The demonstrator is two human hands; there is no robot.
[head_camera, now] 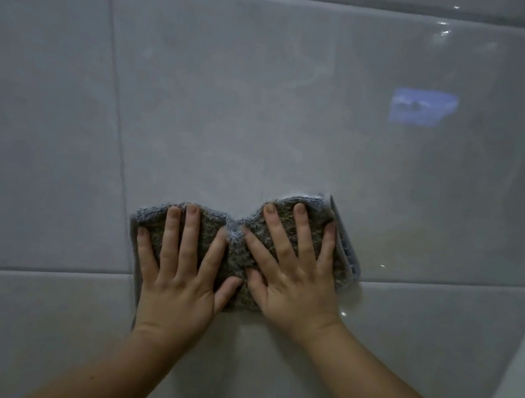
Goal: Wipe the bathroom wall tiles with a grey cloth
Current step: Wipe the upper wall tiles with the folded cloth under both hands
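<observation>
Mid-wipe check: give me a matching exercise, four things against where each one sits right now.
Things:
1 left hand
2 right hand
3 grey cloth
4 blue reflection

Places:
A high on the wall tiles, to the right
B flat on the cloth's left half
C spread under both hands
D flat on the cloth's right half, higher up

Pairs: 1-B, 2-D, 3-C, 4-A

Glossy tiles (271,96); fuzzy grey cloth (237,257)
</observation>
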